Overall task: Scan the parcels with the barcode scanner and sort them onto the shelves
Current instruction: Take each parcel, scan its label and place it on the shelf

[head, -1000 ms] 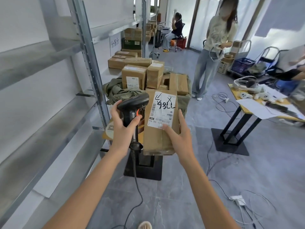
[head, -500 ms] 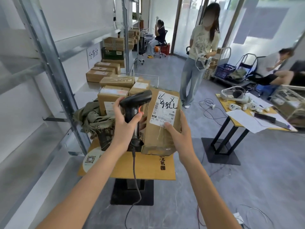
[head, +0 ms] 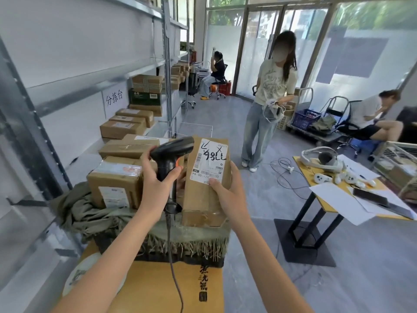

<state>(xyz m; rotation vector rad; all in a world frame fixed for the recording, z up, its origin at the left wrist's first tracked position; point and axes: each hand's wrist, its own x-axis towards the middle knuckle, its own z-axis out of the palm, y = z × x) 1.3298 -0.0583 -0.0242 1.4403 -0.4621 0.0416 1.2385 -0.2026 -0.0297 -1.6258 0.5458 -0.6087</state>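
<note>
While the left hand (head: 155, 188) grips the handle of a black barcode scanner (head: 171, 154), fingers and thumb curled round it, the right hand (head: 228, 195) holds a brown cardboard parcel (head: 205, 195) upright just beside the scanner's head. That hand's thumb presses on the lower edge of the white label (head: 211, 161) while its fingers wrap behind the box, hidden from sight. Handwritten black marks on the label read roughly "93LL"; the printed barcode text is too small to make out, and the thumb covers part of it. Whether the scanner's window points squarely at the label cannot be told, since the head is seen from behind. Its cable (head: 173, 263) drops down and is cut off by the bottom edge.

Behind the parcel, other taped boxes (head: 115, 184) sit in a crate draped with an olive cloth (head: 90, 213), the crate itself mostly covered. It rests on an orange table (head: 158, 290) whose near part is cut off. Metal shelves (head: 94, 86) run along the left, carrying more boxes (head: 123, 128) and a white sign (head: 114, 100). A standing person (head: 268, 105) is further back, and two seated people are partly hidden. A second table (head: 331, 202) at right holds papers and white controllers.
</note>
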